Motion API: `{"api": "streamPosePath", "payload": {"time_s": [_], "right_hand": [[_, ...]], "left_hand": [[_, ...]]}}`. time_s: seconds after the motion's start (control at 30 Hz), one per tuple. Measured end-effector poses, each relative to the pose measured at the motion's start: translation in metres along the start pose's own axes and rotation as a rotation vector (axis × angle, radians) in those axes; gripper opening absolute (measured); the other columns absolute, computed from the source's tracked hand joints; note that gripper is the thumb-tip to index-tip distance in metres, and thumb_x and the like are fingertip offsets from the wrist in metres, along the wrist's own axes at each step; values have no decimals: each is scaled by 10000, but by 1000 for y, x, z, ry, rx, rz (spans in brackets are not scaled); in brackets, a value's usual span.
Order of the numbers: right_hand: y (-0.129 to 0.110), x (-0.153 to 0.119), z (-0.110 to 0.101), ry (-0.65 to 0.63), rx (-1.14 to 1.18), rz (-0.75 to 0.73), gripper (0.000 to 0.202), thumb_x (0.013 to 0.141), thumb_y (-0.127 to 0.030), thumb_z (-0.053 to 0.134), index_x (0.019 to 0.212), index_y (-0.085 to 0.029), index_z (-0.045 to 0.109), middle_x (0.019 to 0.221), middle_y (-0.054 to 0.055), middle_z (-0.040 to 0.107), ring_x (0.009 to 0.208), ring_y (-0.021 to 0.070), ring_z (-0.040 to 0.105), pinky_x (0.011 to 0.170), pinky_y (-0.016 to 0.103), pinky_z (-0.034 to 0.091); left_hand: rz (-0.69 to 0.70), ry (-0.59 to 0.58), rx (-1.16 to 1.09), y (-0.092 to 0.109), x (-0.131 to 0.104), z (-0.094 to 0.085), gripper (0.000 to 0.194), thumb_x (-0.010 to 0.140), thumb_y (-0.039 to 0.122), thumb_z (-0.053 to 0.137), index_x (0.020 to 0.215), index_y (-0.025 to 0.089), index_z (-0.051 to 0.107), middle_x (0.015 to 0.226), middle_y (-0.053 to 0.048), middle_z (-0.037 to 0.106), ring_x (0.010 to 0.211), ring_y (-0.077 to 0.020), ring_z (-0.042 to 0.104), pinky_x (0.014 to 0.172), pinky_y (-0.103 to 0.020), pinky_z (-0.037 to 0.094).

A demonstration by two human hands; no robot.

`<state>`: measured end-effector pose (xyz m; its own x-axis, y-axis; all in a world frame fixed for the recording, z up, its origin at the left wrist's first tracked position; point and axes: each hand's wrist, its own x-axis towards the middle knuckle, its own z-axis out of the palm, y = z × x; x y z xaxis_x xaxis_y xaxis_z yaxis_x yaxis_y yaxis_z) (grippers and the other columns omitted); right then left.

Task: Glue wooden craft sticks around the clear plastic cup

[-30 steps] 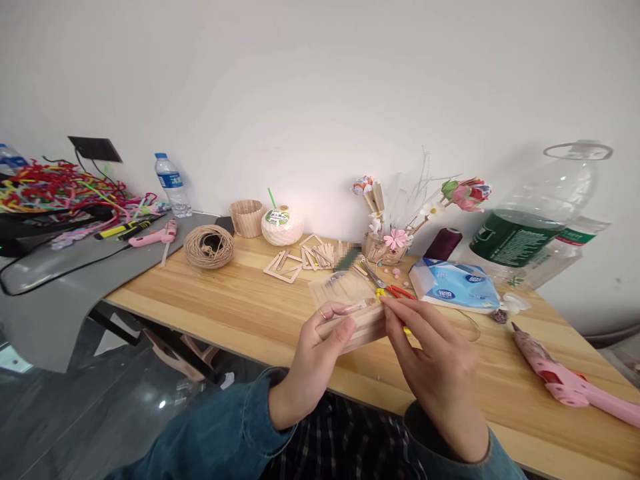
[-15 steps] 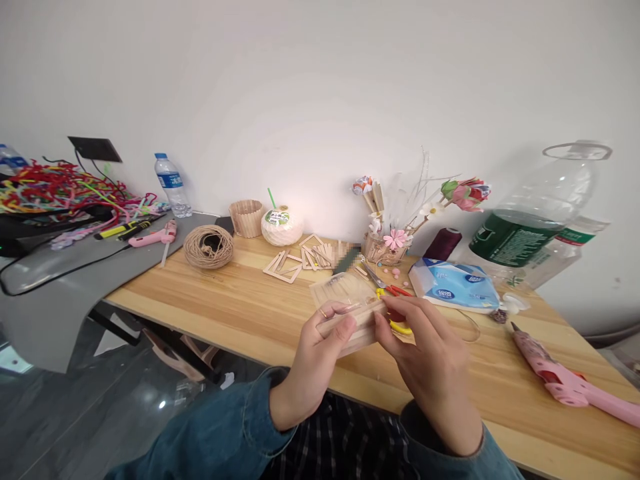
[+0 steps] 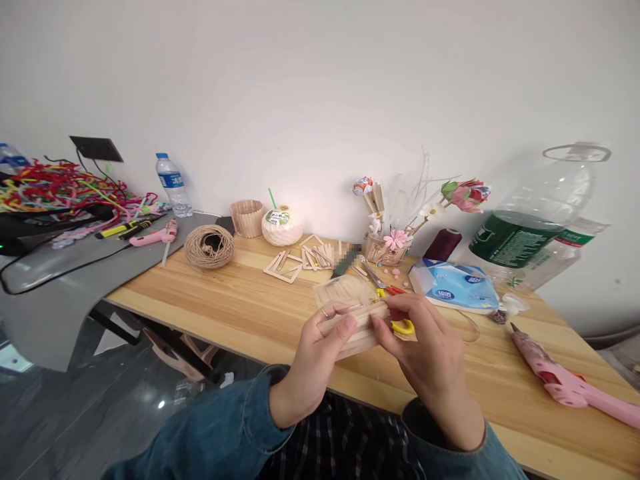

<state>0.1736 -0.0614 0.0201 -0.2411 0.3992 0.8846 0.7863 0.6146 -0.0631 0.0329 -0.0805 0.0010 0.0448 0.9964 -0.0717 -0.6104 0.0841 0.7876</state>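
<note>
Between my hands is a small piece built of pale wooden craft sticks [image 3: 356, 341], held above the table's front edge. My left hand [image 3: 320, 353] is closed on its left end, thumb on the near face. My right hand [image 3: 425, 340] pinches the right end between thumb and fingers, which hide part of it. Just behind lie a clear plastic tray [image 3: 340, 290] and scissors [image 3: 375, 275] with red handles. A yellow-handled tool [image 3: 403, 327] shows partly beneath my right fingers. Farther back are several stick frames [image 3: 285, 267].
A pink glue gun [image 3: 565, 383] lies at the right. Behind stand a tissue pack [image 3: 455, 285], a large bottle [image 3: 525, 227] and a flower holder [image 3: 383, 250]. Leftward are a twine ball [image 3: 209, 247], a ribbed stick cup [image 3: 247, 219] and another glue gun [image 3: 155, 235].
My right thumb and fingers have shifted slightly left along the stick piece, uncovering more of the yellow handle. My left hand keeps its hold almost unmoved.
</note>
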Motion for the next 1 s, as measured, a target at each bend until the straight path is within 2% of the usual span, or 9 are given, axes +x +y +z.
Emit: {"api": "streamPosePath", "payload": {"time_s": [0.17,0.4,0.57,0.67,0.77,1.0], "right_hand": [[1,-1,-1,-19,18,15,71,855,-239,521,816,-183,501,644,-16,547,564,88,546,514,193,437],[4,-2,0,-1,-7,20,8,831,-180,516,831,-184,524,662,-17,583,560,93,575,521,200,450],[7,-3,-2,47,9,-12,115,816,-81,515,817,-194,536,690,-14,617,593,101,597,581,217,490],[5,-4,-4,105,12,5,125,810,-72,580,878,-177,568,779,25,642,700,130,622,667,258,516],[0,-4,-5,162,1,-16,182,765,-48,639,890,-170,586,797,44,632,721,145,612,671,284,520],[-10,-3,-3,121,-37,-30,189,772,-55,641,924,-155,588,818,56,654,744,146,625,694,282,529]], "left_hand": [[-6,-29,44,0,0,1,384,642,385,771,883,133,610,933,-77,692,913,-215,624,889,-363,446],[14,-22,53,-4,0,-1,338,652,380,766,857,154,622,892,-41,692,893,-191,625,859,-320,454],[4,-27,82,-1,-1,1,341,663,398,755,863,153,628,878,-47,695,857,-187,634,834,-312,464],[58,-8,92,-1,-1,1,346,665,410,752,877,163,639,944,-48,686,945,-203,618,873,-308,452],[141,-34,123,-3,0,0,308,724,395,710,929,175,643,1027,-50,669,1048,-211,585,944,-309,420],[318,-157,298,-4,-4,2,212,866,332,555,1021,205,623,1057,-39,668,1038,-177,599,926,-257,447]]}}
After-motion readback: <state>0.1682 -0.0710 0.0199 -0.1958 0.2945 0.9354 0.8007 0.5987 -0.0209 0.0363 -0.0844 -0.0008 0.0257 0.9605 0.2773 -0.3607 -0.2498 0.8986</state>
